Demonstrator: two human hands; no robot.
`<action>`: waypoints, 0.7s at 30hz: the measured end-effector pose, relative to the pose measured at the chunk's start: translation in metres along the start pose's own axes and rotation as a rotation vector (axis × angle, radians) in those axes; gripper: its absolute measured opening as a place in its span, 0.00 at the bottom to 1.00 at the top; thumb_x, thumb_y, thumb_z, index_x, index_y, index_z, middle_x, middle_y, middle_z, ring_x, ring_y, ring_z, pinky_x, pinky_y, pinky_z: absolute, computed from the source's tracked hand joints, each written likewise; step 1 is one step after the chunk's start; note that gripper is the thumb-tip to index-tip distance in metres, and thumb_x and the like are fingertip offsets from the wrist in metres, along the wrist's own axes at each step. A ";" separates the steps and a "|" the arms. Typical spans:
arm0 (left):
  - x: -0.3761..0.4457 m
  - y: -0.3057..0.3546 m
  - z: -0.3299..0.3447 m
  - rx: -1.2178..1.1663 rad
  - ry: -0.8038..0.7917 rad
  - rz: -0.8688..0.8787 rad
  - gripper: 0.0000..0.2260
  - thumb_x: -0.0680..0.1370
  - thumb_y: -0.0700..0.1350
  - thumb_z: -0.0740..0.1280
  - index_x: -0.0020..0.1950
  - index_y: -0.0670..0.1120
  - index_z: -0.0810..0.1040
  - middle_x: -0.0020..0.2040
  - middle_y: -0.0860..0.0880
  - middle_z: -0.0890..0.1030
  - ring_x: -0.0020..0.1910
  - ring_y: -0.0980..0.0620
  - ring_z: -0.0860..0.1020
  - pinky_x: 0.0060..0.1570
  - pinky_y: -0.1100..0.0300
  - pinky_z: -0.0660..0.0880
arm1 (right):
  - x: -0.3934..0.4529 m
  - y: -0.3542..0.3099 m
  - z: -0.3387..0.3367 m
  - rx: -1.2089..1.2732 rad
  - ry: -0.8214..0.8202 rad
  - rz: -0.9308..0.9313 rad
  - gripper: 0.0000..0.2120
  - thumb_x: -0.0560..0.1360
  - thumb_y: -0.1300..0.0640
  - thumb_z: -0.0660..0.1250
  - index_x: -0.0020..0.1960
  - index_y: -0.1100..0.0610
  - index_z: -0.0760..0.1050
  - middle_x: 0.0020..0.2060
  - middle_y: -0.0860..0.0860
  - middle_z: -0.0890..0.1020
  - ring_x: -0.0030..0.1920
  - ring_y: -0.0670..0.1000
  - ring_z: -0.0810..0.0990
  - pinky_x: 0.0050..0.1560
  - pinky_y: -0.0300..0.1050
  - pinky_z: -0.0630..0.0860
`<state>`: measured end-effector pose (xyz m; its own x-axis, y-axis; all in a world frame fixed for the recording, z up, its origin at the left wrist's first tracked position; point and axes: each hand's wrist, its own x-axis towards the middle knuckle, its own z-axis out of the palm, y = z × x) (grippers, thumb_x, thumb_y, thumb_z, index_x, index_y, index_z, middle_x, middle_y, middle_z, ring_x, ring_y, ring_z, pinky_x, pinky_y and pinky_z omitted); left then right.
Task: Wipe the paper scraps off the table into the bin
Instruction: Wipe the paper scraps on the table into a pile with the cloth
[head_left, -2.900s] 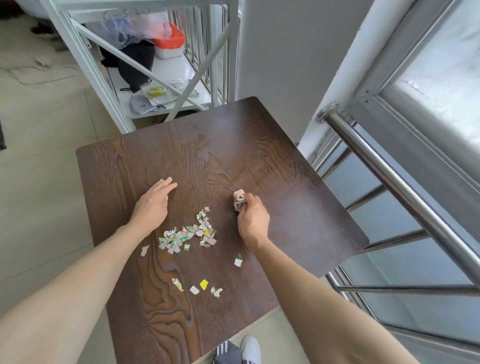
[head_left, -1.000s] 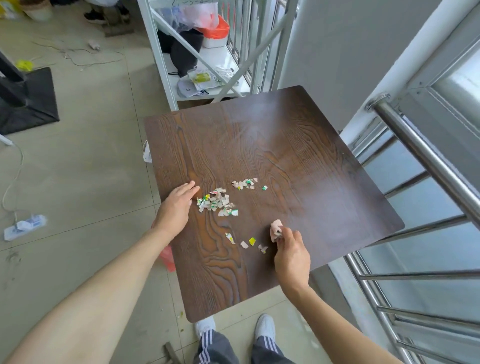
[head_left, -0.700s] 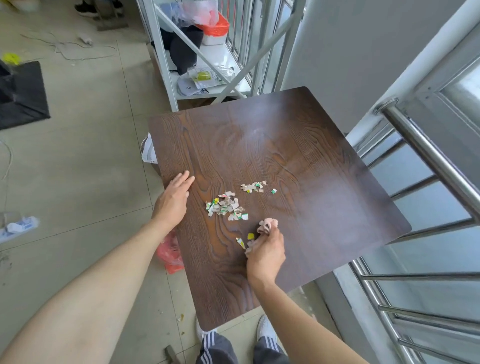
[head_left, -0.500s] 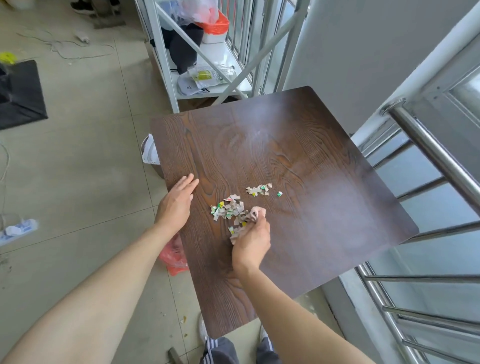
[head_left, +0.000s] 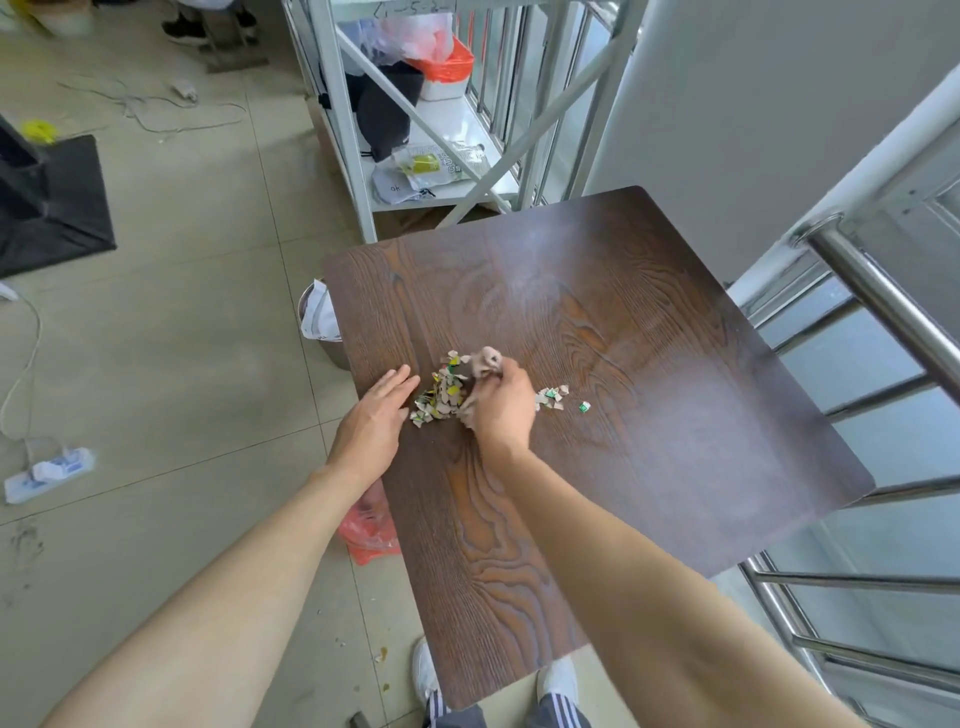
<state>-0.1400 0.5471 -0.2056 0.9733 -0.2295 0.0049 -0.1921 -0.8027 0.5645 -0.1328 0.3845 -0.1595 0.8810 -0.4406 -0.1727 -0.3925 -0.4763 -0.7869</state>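
Observation:
A pile of small paper scraps (head_left: 440, 396) lies near the left edge of the dark wooden table (head_left: 649, 364). My right hand (head_left: 501, 405) is shut on a crumpled pinkish rag (head_left: 486, 360) and presses against the pile's right side. My left hand (head_left: 376, 426) lies flat and open at the table's left edge, just left of the pile. A few more scraps (head_left: 551, 398) and one green piece (head_left: 585, 408) lie to the right of my right hand. A metal bin (head_left: 319, 325) with a white liner stands on the floor under the table's left edge.
A red plastic bag (head_left: 368, 527) lies on the floor below the left table edge. A white shelf rack (head_left: 415, 171) stands behind the table and a steel railing (head_left: 883, 291) runs along the right. A power strip (head_left: 49, 473) and cables lie on the floor at left.
My right hand has swept the rag from the front of the table leftward, gathering the loose scraps into the pile beside my left hand. The camera view has shifted right.

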 end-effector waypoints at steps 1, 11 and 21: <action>0.000 -0.001 -0.001 0.005 -0.004 0.007 0.21 0.79 0.35 0.61 0.72 0.44 0.68 0.75 0.48 0.65 0.75 0.51 0.61 0.72 0.61 0.55 | 0.005 0.007 -0.011 -0.014 0.024 -0.022 0.08 0.75 0.67 0.55 0.47 0.66 0.73 0.47 0.64 0.78 0.47 0.63 0.76 0.40 0.46 0.60; -0.008 -0.010 0.015 0.225 0.072 -0.034 0.21 0.81 0.41 0.59 0.74 0.40 0.63 0.76 0.44 0.62 0.76 0.47 0.60 0.74 0.56 0.58 | 0.035 0.073 -0.106 -0.234 0.234 0.164 0.10 0.76 0.63 0.55 0.53 0.62 0.73 0.51 0.61 0.76 0.48 0.63 0.76 0.45 0.48 0.67; -0.007 -0.004 0.009 0.179 0.079 -0.013 0.22 0.79 0.39 0.62 0.73 0.38 0.64 0.75 0.42 0.63 0.75 0.45 0.61 0.73 0.58 0.54 | 0.026 0.014 -0.008 -0.260 -0.023 -0.063 0.13 0.74 0.67 0.57 0.56 0.63 0.73 0.52 0.61 0.76 0.49 0.63 0.77 0.46 0.50 0.70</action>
<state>-0.1472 0.5474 -0.2156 0.9813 -0.1802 0.0675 -0.1919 -0.8921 0.4091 -0.1176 0.3605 -0.1709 0.9103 -0.3880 -0.1442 -0.3890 -0.6830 -0.6182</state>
